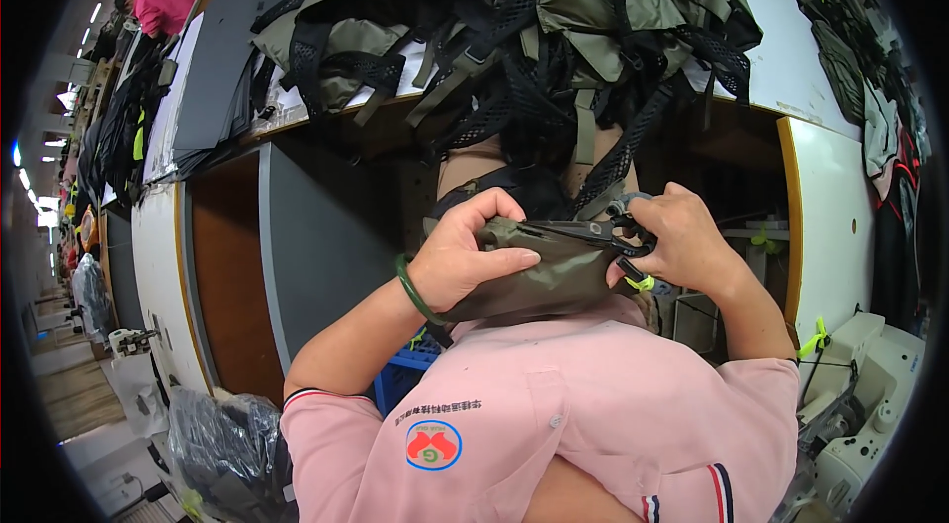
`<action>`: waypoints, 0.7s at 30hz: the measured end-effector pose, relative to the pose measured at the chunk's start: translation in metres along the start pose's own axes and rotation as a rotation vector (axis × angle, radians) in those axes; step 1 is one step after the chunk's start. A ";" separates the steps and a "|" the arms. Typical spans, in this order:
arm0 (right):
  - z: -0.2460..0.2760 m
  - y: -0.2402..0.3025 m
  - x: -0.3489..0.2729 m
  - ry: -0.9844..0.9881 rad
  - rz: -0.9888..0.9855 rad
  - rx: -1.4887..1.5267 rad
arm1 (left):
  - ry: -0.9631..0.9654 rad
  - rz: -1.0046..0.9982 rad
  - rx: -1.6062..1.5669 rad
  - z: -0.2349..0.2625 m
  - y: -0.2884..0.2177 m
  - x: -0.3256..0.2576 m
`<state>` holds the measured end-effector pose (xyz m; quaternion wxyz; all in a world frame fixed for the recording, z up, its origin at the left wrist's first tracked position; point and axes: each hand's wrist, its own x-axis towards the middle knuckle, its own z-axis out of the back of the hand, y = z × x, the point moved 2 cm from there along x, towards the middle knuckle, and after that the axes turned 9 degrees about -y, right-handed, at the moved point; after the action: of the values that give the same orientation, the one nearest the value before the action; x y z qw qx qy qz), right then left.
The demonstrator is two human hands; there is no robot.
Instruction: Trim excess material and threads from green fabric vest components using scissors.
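Observation:
My left hand (pixel 465 251) grips the near end of an olive-green fabric piece (pixel 554 271), thumb pressed along its top edge. A green bangle sits on that wrist. My right hand (pixel 682 241) holds small black scissors (pixel 593 228) whose blades lie against the fabric's upper edge. Black mesh straps (pixel 608 162) hang from the table down to the piece I hold. Both hands are close to my chest, over my pink shirt.
A big pile of olive-green bags with black straps (pixel 514 19) covers the white table (pixel 791 58). Dark grey sheets (pixel 232 48) lie at its left. A sewing machine (pixel 870 394) stands at the lower right, a black plastic bag (pixel 227 444) at the lower left.

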<state>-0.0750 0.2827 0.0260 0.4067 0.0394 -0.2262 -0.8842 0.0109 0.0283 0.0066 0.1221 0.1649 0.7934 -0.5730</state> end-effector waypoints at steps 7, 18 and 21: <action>0.021 0.001 0.005 -0.301 0.149 -0.115 | 0.008 0.127 -0.096 0.001 -0.005 0.002; 0.041 0.002 0.010 -0.437 0.332 -0.469 | 0.056 0.250 -0.219 -0.002 -0.002 0.004; 0.041 0.002 0.012 -0.442 0.335 -0.483 | 0.058 0.252 -0.222 -0.001 -0.001 0.004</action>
<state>-0.0919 0.2879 0.0650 0.4848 -0.2875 -0.0969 -0.8204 0.0067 0.0298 0.0061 0.1875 0.2653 0.8281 -0.4568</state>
